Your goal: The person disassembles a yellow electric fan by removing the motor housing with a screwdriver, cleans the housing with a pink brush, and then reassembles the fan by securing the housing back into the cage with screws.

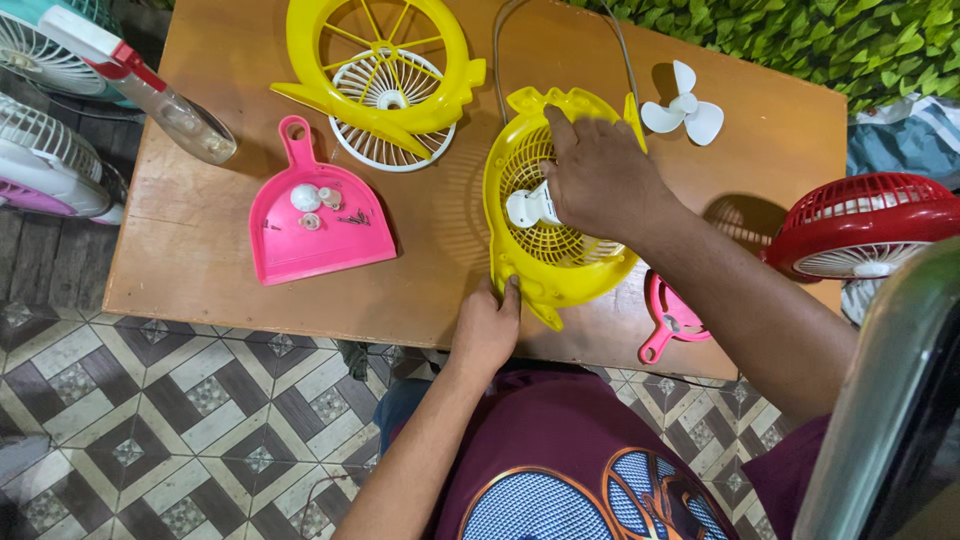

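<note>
A yellow fan housing [520, 190] with a pale grille lies on the wooden table [200, 230] in front of me. My right hand [600, 175] rests inside it, gripping the white motor [527, 207] at its centre. My left hand [487, 325] holds the housing's near rim at the table edge. A white three-blade propeller [685, 110] lies just beyond the housing, to its right.
A pink dustpan [310, 215] holds small white knobs and dark screws. Behind it lies another yellow fan shell [375, 65] over a white grille. A spray bottle [150, 90] lies at the left, a red fan [860, 225] at the right, a small pink part [670, 315] near the front edge.
</note>
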